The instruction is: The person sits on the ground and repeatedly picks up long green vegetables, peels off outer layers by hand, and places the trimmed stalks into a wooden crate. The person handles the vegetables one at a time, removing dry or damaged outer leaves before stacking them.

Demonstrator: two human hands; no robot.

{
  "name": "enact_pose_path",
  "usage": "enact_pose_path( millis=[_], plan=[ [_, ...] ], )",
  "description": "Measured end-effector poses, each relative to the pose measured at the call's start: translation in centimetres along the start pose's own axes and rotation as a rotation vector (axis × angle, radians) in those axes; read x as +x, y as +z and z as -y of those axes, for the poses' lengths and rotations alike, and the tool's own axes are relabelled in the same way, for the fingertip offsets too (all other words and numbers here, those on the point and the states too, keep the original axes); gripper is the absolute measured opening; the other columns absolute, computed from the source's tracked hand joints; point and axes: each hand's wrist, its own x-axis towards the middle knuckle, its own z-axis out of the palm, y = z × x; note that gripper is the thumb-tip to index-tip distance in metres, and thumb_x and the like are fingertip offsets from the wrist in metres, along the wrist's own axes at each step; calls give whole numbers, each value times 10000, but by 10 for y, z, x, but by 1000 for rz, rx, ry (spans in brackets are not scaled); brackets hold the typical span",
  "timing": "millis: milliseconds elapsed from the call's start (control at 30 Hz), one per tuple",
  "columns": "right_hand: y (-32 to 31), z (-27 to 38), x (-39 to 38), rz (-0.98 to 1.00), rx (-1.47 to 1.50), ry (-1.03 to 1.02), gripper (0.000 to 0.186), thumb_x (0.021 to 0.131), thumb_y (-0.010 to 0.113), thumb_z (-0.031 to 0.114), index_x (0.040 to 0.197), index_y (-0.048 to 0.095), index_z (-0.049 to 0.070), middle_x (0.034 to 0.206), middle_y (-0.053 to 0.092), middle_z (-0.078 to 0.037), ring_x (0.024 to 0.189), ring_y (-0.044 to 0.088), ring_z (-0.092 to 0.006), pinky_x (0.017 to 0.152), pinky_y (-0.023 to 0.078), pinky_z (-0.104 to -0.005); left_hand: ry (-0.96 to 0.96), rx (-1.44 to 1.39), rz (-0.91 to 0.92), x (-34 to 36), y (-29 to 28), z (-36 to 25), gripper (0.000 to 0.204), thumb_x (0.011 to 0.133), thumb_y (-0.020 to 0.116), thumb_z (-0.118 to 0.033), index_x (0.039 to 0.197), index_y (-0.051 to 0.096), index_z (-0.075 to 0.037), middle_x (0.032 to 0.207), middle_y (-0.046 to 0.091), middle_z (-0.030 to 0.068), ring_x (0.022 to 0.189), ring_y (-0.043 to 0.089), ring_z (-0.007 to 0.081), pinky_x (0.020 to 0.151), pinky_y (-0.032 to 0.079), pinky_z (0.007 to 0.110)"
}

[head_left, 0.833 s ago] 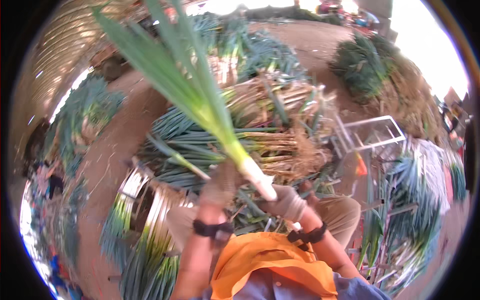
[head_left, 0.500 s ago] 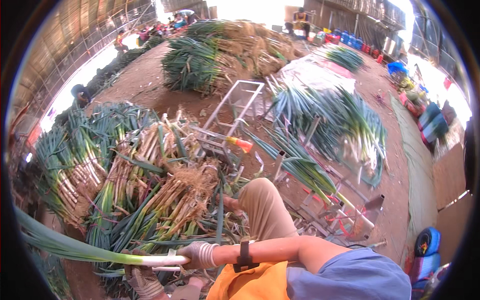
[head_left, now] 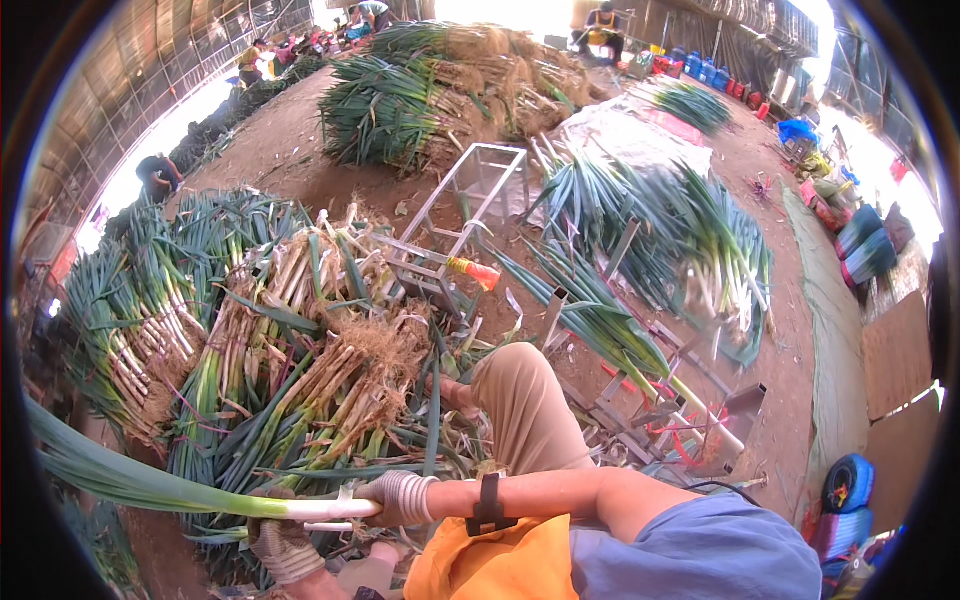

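Observation:
A long leek (head_left: 180,490) lies across the lower left, green leaves toward the left rim and white end toward the middle. My right hand (head_left: 400,497), in a pale striped work glove, is closed at its white end. A small white strip stands up beside those fingers. My left hand (head_left: 283,550), gloved too, is closed round the stem lower down, its fingers partly behind it. Just under the shaft a short white piece (head_left: 328,526) sticks out; whether it is a peeled layer or another stalk I cannot tell. Beyond my hands lies a heap of untrimmed leeks (head_left: 330,390) with brown roots.
A metal frame (head_left: 470,200) with an orange-wrapped part stands past the heap. To the right, leeks (head_left: 625,335) rest on a metal rack (head_left: 740,405), with cleaner leeks (head_left: 690,240) behind. A large leek pile (head_left: 380,120) lies farther back. Several people work in the distance.
The view has shifted slightly, so the surroundings sit a little higher. Both hands keep hold of the leek in nearly the same place. A distant person at the left has come further into view.

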Motion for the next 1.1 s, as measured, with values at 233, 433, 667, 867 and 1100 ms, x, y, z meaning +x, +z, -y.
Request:
enact_pose_path(
  millis=[233, 433, 667, 867, 1100],
  plan=[
    [-1, -7, 3, -39, 43, -56, 244, 715, 661, 191, 933, 620, 89, 761, 646, -120, 698, 625, -257, 649, 484, -350, 3, -31, 306, -6, 10, -9, 490, 811, 611, -123, 1253, 449, 10, 1145, 558, 196, 1016, 576, 288, 848, 505, 412],
    [-5, -5, 0, -21, 78, -45, 253, 719, 664, 181, 949, 620, 86, 755, 646, -114, 689, 624, -229, 652, 484, -342, 19, 10, 251, 0, 0, -5, 511, 780, 628, -116, 1240, 456, 25, 1128, 580, 216, 997, 598, 323, 873, 507, 454],
    [-3, -5, -4, -24, 154, -28, 255, 728, 671, 140, 972, 628, 82, 801, 660, -85, 710, 611, -158, 669, 490, -300, 53, 42, 108, -5, 26, -5, 427, 746, 565, -38, 1164, 513, 28, 960, 620, 192, 839, 609, 279, 738, 535, 379],
    [-16, 28, -13, 130, 243, 44, 236, 733, 668, 122, 958, 636, 61, 811, 661, -43, 745, 563, -80, 686, 491, -278, 2, 58, 35, 4, 4, -9, 178, 799, 626, -97, 949, 578, -15, 858, 609, 101, 754, 594, 213, 680, 520, 351],
    [-10, 34, -8, -1, 382, -60, 302, 718, 692, 111, 1004, 634, 34, 845, 661, -22, 779, 545, -43, 703, 488, -257, 170, 1252, -108, -12, 14, 45, 174, 728, 587, -169, 694, 564, 0, 648, 572, 209, 589, 525, 345, 580, 435, 399]
  ],
)
